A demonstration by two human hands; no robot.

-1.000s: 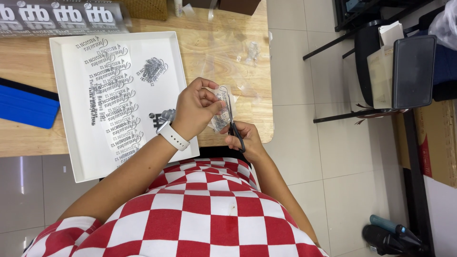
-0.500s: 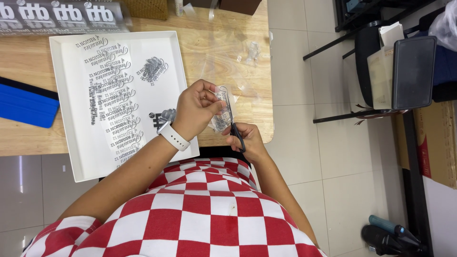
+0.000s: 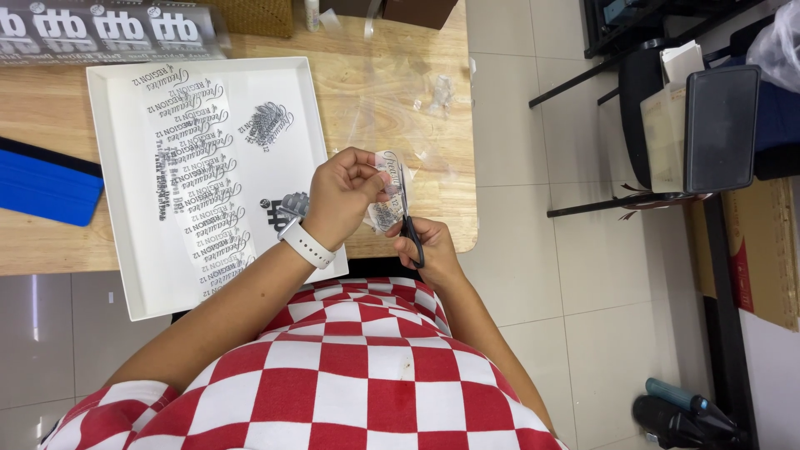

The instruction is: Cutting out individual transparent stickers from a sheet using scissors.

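Note:
My left hand (image 3: 343, 193), with a white watch on the wrist, pinches a small clear film piece with dark print (image 3: 386, 190) above the table's near edge. My right hand (image 3: 425, 250) grips black-handled scissors (image 3: 409, 223), whose blades run up along the film's right side. Just left of my hands lies a white tray (image 3: 287, 92) holding a long strip of printed film decals (image 3: 193, 167) and two loose cut decals.
The wooden table (image 3: 400, 92) carries clear film scraps at its right part, a blue squeegee (image 3: 46, 183) at the left, and a printed film roll (image 3: 100, 29) at the back. A black chair (image 3: 717, 125) and cardboard box (image 3: 762, 250) stand on the tiled floor at right.
My left hand has turned the film piece slightly and the scissors have shifted along its edge. My hands stay at the same spot.

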